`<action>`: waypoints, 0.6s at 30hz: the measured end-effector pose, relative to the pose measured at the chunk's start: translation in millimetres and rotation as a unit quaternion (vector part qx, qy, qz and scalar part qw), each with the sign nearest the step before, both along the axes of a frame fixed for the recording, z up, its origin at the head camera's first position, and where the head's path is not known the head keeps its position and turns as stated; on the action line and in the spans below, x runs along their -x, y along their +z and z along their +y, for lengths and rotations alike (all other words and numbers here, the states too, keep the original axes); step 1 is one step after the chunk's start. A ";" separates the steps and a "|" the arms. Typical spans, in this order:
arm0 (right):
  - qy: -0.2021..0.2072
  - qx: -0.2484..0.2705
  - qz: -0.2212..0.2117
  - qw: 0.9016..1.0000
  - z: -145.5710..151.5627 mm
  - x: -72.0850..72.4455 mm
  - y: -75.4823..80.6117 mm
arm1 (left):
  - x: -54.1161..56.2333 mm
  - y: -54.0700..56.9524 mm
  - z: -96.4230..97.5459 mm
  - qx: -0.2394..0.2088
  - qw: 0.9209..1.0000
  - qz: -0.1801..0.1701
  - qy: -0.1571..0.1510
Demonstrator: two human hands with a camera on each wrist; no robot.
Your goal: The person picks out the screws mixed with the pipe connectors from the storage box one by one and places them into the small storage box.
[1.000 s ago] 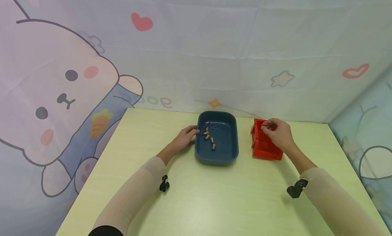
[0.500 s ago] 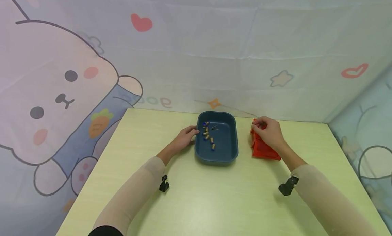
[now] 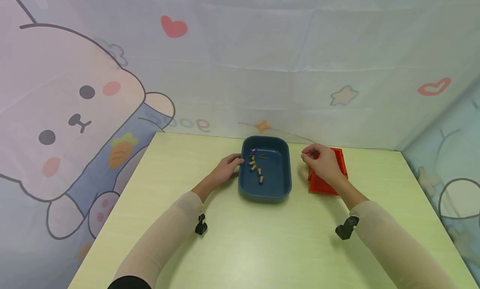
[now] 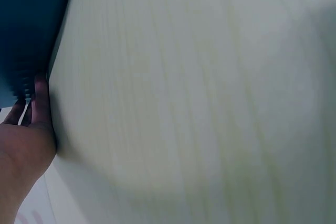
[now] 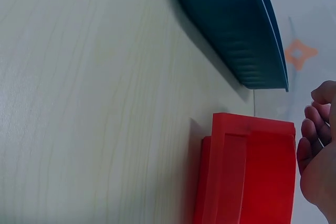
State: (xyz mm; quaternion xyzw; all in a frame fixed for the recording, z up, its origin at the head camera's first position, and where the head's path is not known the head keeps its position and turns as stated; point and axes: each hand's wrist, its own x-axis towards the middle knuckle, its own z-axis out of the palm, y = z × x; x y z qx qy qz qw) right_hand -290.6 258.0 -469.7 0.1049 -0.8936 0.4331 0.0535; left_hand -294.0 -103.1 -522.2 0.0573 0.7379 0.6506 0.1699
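Observation:
My left hand (image 3: 226, 168) holds the left side of a dark blue plastic tray (image 3: 275, 185), thumb at the rim. In the left wrist view its fingers (image 4: 42, 100) lie against the tray's outer wall. Inside the tray are several small brass-coloured pieces with blue ends (image 3: 259, 171) and thin brass pins (image 3: 263, 157). My right hand (image 3: 323, 162) hovers above the left part of a red plastic bin (image 3: 322, 187), thumb and forefinger close together, other fingers curled. I cannot tell whether something small is between its fingertips. The hand hides much of the bin's inside.
Both containers stand toward the back of a pale wooden table (image 3: 247, 239), with a strip of tabletop between them. A cartoon-printed cloth (image 3: 262, 51) hangs right behind the table's back edge. Small black devices (image 3: 346, 228) are strapped at the wrists.
My right hand has moved left across the red bin toward the blue tray, uncovering the bin's right side. My left hand and the tray have stayed put.

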 end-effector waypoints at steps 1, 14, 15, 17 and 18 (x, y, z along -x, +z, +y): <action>0.002 0.001 0.001 1.000 -1.2 0.3 -0.6 | 0.3 -0.2 -0.1 0.000 1.000 0.000 0.000; 0.022 0.014 0.016 1.000 -18.6 4.2 0.3 | -0.2 0.3 -0.1 0.003 1.000 0.001 -0.001; 0.022 0.014 0.017 1.000 -20.1 4.7 0.4 | -0.4 0.4 0.0 0.004 1.000 0.002 -0.001; 0.023 0.015 0.019 0.999 -23.3 5.7 0.7 | -0.9 0.6 0.1 0.006 1.000 0.002 0.000; 0.025 0.017 0.020 0.999 -25.1 6.1 0.7 | -1.3 0.8 0.2 0.007 1.000 0.001 0.000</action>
